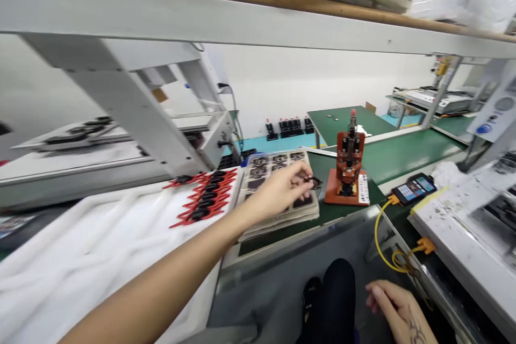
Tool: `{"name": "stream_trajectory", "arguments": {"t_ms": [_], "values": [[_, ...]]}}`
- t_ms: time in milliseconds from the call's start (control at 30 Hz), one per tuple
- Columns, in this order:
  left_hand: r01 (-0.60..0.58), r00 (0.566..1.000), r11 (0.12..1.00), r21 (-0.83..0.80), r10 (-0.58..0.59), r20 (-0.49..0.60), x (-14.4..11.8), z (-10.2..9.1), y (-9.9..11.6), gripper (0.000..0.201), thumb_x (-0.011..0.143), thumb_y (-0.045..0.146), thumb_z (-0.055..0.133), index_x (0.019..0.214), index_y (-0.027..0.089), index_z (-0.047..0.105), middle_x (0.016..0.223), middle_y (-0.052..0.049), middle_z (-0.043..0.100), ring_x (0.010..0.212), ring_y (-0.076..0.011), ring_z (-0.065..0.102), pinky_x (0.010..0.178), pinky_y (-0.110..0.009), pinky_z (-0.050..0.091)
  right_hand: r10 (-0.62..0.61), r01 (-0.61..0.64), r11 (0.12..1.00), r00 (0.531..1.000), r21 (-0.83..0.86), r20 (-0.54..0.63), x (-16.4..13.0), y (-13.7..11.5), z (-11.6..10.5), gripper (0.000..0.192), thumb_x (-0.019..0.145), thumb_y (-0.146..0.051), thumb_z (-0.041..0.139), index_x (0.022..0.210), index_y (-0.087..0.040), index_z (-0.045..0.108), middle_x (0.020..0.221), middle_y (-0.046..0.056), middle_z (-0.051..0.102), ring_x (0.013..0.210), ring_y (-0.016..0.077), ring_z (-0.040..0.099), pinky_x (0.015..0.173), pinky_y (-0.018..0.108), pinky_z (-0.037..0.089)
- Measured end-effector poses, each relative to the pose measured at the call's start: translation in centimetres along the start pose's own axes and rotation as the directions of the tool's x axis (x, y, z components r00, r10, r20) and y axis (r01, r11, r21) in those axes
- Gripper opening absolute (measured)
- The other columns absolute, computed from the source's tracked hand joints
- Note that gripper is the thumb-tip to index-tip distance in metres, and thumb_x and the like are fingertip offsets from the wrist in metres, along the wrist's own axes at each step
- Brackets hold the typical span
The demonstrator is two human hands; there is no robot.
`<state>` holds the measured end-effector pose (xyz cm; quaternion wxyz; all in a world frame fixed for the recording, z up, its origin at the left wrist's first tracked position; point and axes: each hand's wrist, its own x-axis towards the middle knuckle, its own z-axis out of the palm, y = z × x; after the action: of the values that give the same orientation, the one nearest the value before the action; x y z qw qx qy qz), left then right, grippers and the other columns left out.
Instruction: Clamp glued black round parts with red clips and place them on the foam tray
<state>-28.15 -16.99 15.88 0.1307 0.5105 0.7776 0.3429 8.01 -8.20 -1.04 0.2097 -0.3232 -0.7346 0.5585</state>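
My left hand [282, 189] reaches forward over a stack of clear plastic trays [278, 164] and pinches a small black ring-shaped part [314, 181] between thumb and fingertips. The trays hold several dark round parts in pockets. Just right of the part stands an orange hand press [350, 167] on its base, with a white label at its front. My right hand [397, 306] rests low near my dark-clad knee [336, 295], fingers loosely curled and holding nothing.
Red-and-black clamps [205, 196] lie in rows on white foam sheet [92, 247] at left. A handheld controller [414, 188] with a yellow cable [379, 228] sits at right by a white machine [463, 231]. A green conveyor belt [403, 150] runs behind.
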Motion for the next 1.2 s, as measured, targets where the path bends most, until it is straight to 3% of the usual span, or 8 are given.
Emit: {"name": "stream_trajectory", "arguments": {"t_ms": [67,167,267,367,733,867,1000,1200], "values": [[-0.305,0.950,0.942,-0.142,0.311,0.024,-0.7,3.2,3.5,0.006,0.103,0.028,0.059,0.099,0.024,0.056,0.087,-0.001,0.073,0.077,-0.0189,0.076,0.070,-0.029,0.060,-0.031,0.031,0.999,0.999,0.029,0.009,0.0,-3.5,-1.4,0.051,0.106,-0.063,0.055,0.092,-0.022,0.082,0.083,0.008,0.077,0.078,0.0240,0.072,0.077,0.034,0.060],[-0.734,0.678,0.668,-0.121,0.733,-0.061,-1.7,7.4,7.9,0.011,0.103,0.014,0.057,0.096,0.022,0.058,0.102,-0.007,0.072,0.093,-0.0182,0.073,0.082,-0.029,0.059,-0.171,0.196,0.968,0.971,0.154,-0.165,0.0,-8.0,-3.7,0.039,0.101,-0.056,0.068,0.123,-0.024,0.076,0.099,0.008,0.076,0.083,0.0219,0.071,0.076,0.034,0.061],[-0.910,0.413,0.414,0.005,0.909,-0.045,-2.6,10.5,11.2,0.013,0.107,0.012,0.051,0.102,0.021,0.058,0.105,-0.009,0.072,0.094,-0.0180,0.072,0.079,-0.027,0.058,-0.303,0.336,0.931,0.929,0.143,-0.214,-0.6,-10.8,-5.9,0.057,0.092,-0.044,0.084,0.143,-0.028,0.065,0.116,0.009,0.073,0.089,0.0210,0.070,0.075,0.033,0.062],[-0.947,0.299,0.300,0.118,0.954,-0.024,-3.2,12.6,13.6,0.016,0.110,0.015,0.046,0.101,0.021,0.058,0.102,-0.009,0.073,0.087,-0.0181,0.071,0.075,-0.027,0.058,-0.360,0.375,0.926,0.906,0.028,-0.224,-1.7,-11.8,-7.8,0.045,0.088,-0.034,0.087,0.130,-0.027,0.072,0.104,0.004,0.071,0.077,0.0169,0.065,0.070,0.031,0.059],[-0.973,0.231,0.231,-0.001,0.973,0.010,-2.6,19.5,21.3,0.021,0.108,0.011,0.043,0.117,0.019,0.059,0.109,-0.011,0.073,0.092,-0.0218,0.075,0.079,-0.030,0.063,-0.327,0.276,0.945,0.835,-0.177,-0.442,-7.3,-9.9,-15.1,0.033,0.083,-0.026,0.083,0.115,-0.023,0.073,0.085,-0.001,0.067,0.066,0.0152,0.063,0.064,0.030,0.057],[-0.943,0.316,0.320,-0.094,0.947,0.061,1.3,22.6,26.4,0.046,0.105,0.019,0.055,0.150,0.020,0.046,0.142,-0.018,0.063,0.128,-0.0313,0.068,0.105,-0.044,0.061,-0.276,0.073,0.946,0.689,-0.316,-0.670,-11.6,-8.5,-20.7,0.035,0.082,-0.030,0.084,0.115,-0.023,0.073,0.078,-0.003,0.064,0.066,0.0159,0.059,0.063,0.030,0.053],[-0.877,0.392,0.445,-0.182,0.881,0.266,6.4,27.1,34.0,0.034,0.102,0.027,0.064,0.135,0.019,0.061,0.135,-0.015,0.066,0.132,-0.0321,0.063,0.115,-0.050,0.052,-0.288,-0.067,0.926,0.508,-0.371,-0.812,-15.6,-7.8,-25.8,0.036,0.085,-0.037,0.082,0.115,-0.021,0.072,0.077,-0.001,0.062,0.066,0.0172,0.056,0.064,0.032,0.050],[-0.880,0.323,0.447,-0.159,0.811,0.488,10.4,35.0,44.1,0.040,0.093,0.043,0.078,0.120,0.014,0.074,0.127,-0.016,0.072,0.125,-0.0327,0.066,0.111,-0.041,0.051,-0.266,-0.125,0.930,0.421,-0.346,-0.867,-19.5,-7.7,-28.5,0.040,0.087,-0.045,0.082,0.117,-0.021,0.073,0.081,0.002,0.067,0.068,0.0194,0.058,0.062,0.034,0.052]]}}
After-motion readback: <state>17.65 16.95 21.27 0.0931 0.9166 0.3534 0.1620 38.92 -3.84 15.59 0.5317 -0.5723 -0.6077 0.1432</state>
